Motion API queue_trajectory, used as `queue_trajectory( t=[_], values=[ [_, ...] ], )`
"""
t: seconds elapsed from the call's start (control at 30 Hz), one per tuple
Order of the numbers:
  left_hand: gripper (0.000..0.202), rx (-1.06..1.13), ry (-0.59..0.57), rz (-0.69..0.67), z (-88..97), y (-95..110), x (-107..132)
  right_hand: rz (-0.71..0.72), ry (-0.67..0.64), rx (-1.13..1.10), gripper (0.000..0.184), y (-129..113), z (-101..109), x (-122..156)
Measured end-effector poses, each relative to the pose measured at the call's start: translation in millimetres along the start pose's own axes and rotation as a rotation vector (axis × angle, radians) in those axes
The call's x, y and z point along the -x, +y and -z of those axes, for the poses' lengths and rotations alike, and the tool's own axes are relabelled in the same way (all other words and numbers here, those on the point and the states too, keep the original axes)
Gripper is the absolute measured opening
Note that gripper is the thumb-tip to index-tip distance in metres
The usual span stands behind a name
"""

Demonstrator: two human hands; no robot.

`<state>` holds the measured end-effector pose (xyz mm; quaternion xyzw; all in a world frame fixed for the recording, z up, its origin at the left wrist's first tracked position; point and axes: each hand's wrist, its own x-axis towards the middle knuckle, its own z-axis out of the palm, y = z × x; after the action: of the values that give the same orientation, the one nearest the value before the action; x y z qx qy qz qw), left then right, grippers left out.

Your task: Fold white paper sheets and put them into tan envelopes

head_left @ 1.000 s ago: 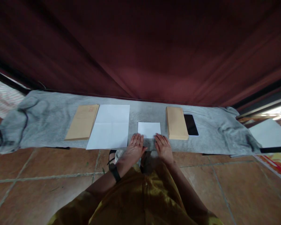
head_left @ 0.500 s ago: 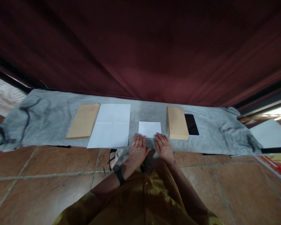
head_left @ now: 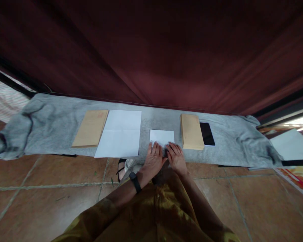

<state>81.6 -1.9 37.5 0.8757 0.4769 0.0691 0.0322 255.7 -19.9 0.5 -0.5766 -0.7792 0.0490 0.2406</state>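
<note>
A small white paper [head_left: 162, 135] is seen near the near edge of the cloth-covered tabletop [head_left: 161, 118], in the middle. It looks folded, but the layers cannot be counted. It should be very light and thin, easy to bend or crease, and it may slide a bit on the cloth. It is likely best held by its edges, or pressed flat with fingertips. Its near edge is touched by the left hand [head_left: 154, 160] and the right hand [head_left: 177, 160]. Both are laid palm down, fingers pointed to the far side, and nothing seems to be pinched. Only a small gap is left between them. A dark watch [head_left: 135, 182] is worn on the left wrist. Farther left, a big white sheet [head_left: 120, 134] is laid; to the right, brown envelopes [head_left: 192, 131] are piled.
</note>
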Motion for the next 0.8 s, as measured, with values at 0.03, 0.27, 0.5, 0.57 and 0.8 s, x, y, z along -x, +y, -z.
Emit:
queue_trajectory(
  t=[0.03, 0.27, 0.5, 0.57, 0.8],
  values=[
    [0.061, -0.002, -0.01, -0.006, 0.2, 0.7, -1.6, 0.005, -0.006, 0.003, 0.045, -0.9, 0.0, -0.8],
    [0.051, -0.042, -0.045, -0.09, 2.5, -2.0, -2.2, 0.051, -0.061, -0.006, 0.05, -8.1, -6.3, -10.0],
    [0.056, 0.012, -0.033, -0.164, 2.2, -11.0, 0.6, 0.075, -0.1, -0.049, 0.058, -11.1, -10.2, -14.7],
    [0.054, 0.027, -0.037, -0.166, 2.5, -13.0, 0.4, 0.069, -0.098, -0.048, 0.056, -10.0, -9.3, -13.1],
    [0.054, 0.01, -0.052, -0.148, 3.6, -18.1, 2.5, -0.007, -0.03, -0.025, 0.048, -2.0, -5.7, -2.3]
  ],
)
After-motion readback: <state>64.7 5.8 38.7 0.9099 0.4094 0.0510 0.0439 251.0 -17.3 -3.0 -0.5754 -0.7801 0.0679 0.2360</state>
